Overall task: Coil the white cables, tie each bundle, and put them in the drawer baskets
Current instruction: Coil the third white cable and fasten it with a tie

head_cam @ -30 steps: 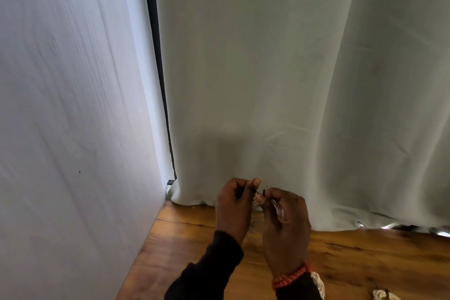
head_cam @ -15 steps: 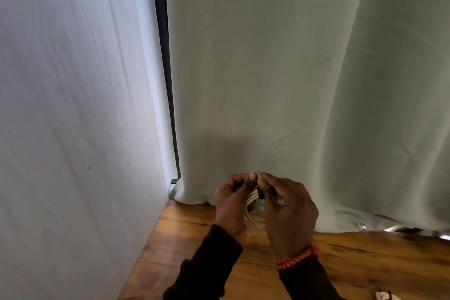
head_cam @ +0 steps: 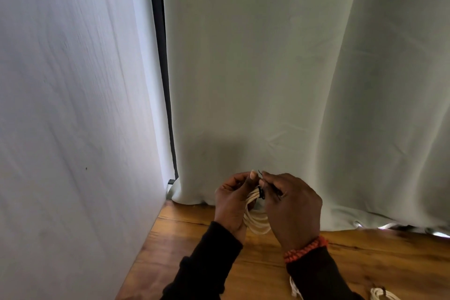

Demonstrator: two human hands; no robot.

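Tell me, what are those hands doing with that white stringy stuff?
A person is tying up a coiled bundle of white cable. The left hand grips the loops above the brown wooden table, while the right hand pinches a thin black tie wrapped round the top of the bundle. Another tied white bundle lies on the table at the bottom right.

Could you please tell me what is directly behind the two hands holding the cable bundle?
Behind the left hand, right hand and cable bundle, a pale curtain hangs down to the wooden table. What lies behind the curtain is covered.
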